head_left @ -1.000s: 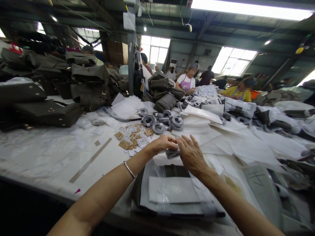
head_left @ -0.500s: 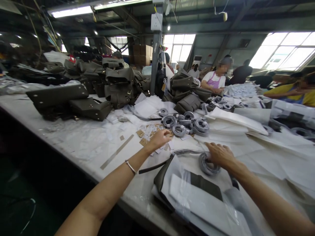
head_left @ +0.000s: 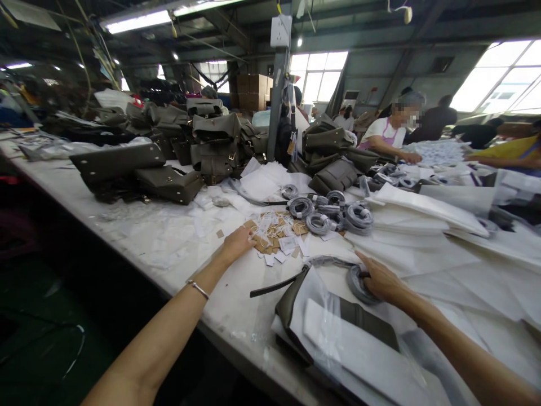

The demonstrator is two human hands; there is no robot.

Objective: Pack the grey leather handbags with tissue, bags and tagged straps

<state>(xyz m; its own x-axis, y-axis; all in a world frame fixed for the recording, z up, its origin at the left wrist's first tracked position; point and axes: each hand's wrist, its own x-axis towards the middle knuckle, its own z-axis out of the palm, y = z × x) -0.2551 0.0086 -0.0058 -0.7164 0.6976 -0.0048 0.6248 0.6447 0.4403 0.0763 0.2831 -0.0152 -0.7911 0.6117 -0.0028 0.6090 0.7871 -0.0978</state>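
Note:
My left hand (head_left: 239, 243) is closed at the left edge of a pile of brown and white tags (head_left: 276, 237) with white strings; what its fingertips pinch is too small to make out. A dark olive bag (head_left: 291, 299) with white sheets (head_left: 338, 338) and clear plastic over it lies on the table before me, its dark strap (head_left: 270, 286) reaching left. Beyond the bag's right side, my right hand (head_left: 382, 279) has its index finger stretched out and its other fingers curled on a plastic-wrapped coiled strap (head_left: 359, 286).
More coiled straps (head_left: 319, 223) lie behind the tags. Olive bags (head_left: 215, 141) are heaped at the back left, by a grey post (head_left: 279, 107). White sheets (head_left: 431, 208) spread to the right. A person (head_left: 386, 132) works across the table. The table edge (head_left: 169, 287) runs diagonally.
My left hand has moved left, from over the tags to their left edge. My right hand and the coiled strap have shifted slightly left relative to the bag. The view has turned a little.

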